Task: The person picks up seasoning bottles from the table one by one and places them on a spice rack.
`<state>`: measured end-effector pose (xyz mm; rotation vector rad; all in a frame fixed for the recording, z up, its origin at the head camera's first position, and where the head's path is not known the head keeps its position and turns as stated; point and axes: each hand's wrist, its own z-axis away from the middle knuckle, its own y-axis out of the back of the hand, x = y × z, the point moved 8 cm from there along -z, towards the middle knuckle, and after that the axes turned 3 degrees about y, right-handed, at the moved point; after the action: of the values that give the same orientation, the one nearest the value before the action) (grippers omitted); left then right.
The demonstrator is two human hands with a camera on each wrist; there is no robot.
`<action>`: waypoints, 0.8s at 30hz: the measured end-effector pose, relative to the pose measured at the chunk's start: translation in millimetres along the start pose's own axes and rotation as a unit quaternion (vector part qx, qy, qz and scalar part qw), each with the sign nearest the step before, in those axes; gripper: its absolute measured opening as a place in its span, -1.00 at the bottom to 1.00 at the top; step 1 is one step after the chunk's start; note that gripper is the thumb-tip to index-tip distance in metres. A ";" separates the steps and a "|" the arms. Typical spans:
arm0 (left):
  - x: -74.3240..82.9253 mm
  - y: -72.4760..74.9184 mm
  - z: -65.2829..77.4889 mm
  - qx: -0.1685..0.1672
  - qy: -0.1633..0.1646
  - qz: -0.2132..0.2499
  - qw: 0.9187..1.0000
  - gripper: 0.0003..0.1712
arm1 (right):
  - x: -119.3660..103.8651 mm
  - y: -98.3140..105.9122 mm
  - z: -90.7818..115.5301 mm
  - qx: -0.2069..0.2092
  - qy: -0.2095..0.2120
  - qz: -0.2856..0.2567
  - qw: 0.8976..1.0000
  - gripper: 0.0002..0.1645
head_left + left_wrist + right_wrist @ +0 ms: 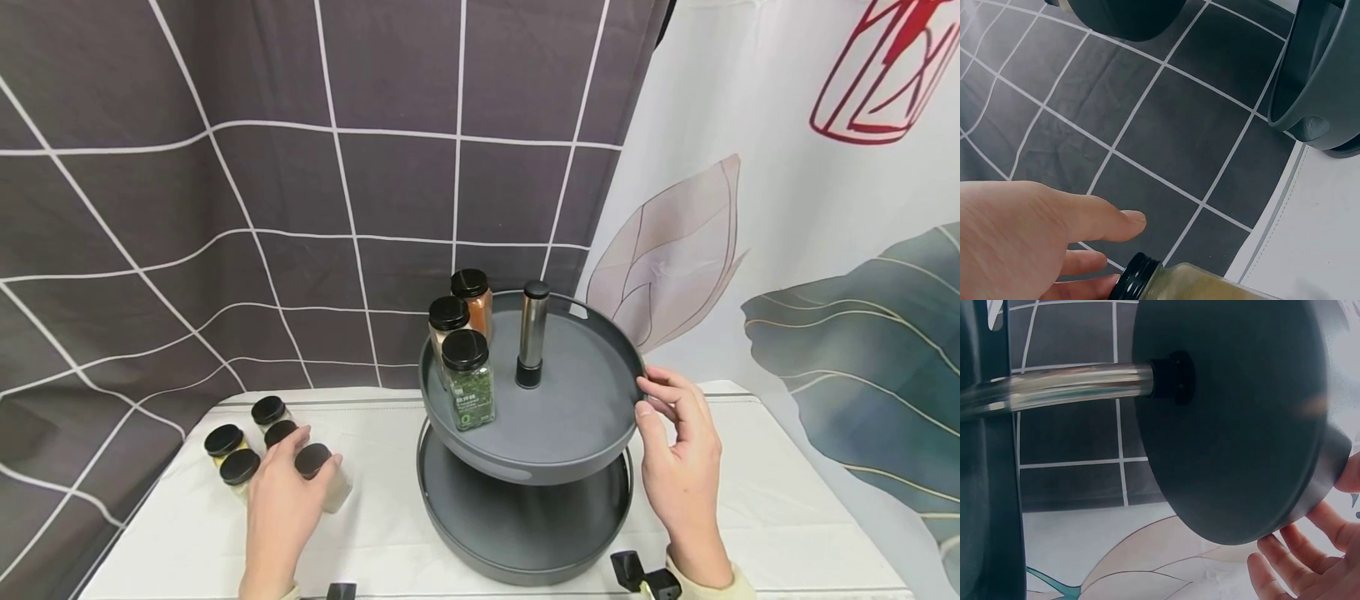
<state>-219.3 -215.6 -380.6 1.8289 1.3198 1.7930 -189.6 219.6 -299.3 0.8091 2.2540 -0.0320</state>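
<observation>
the step in hand is judged to be the taking up of a black-lidded spice jar [313, 461] by the left hand [288, 493], while the grey upper tray [581, 417] of a two-tier stand is steadied at its rim by the right hand [684, 454]. the jar is found left of the stand, beside four other black-lidded jars [239, 468] grouped on the white tabletop [390, 542]. three jars are already set on the upper tray, left of the metal post [533, 333]: one of green herbs [472, 392], one orange-filled [482, 315] and one pale. no jar is seen on the lower tray [525, 533].

for the next move, a sure hold on the lid and a clear lift past the neighbouring jars would seem to be called for.

the left hand is reached forward, palm down, with thumb and fingers parted on either side of the lid; whether the lid is firmly pinched cannot be told. the right hand is raised, its fingers spread and their tips laid against the tray's outer wall.
</observation>
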 end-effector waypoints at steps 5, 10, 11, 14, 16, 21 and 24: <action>-3.4 -2.2 -1.2 -0.018 0.004 -0.001 1.000 -0.27 | -1.9 0.5 -0.6 0.000 0.001 -0.005 1.000 -0.74; -7.4 -4.1 -1.9 -0.032 0.011 -0.010 0.999 -0.25 | -4.3 1.0 -0.7 0.010 0.008 -0.001 1.000 -0.75; -8.2 -4.6 -2.2 -0.035 0.012 -0.013 0.999 -0.24 | -4.5 1.1 -0.7 0.012 0.009 0.002 1.000 -0.75; -11.5 -7.3 -3.1 -0.051 0.019 -0.019 0.998 -0.21 | -4.0 1.2 -0.6 0.018 0.011 0.010 1.000 -0.76; -14.1 -9.8 -3.6 -0.066 0.023 -0.024 0.997 -0.19 | -3.1 1.4 -0.6 0.020 0.012 0.013 1.000 -0.76; -19.5 -15.5 -4.8 -0.097 0.027 -0.036 0.994 -0.14 | -2.2 2.5 -1.3 0.022 0.012 0.016 1.000 -0.74; -21.5 -16.3 -5.0 -0.103 0.025 -0.039 0.994 -0.12 | -2.9 2.8 -1.3 0.021 0.010 0.016 1.000 -0.74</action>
<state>-226.8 -224.2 -405.5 1.6131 1.1573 1.8687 -187.3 220.6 -295.9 0.8709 2.2650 -0.0577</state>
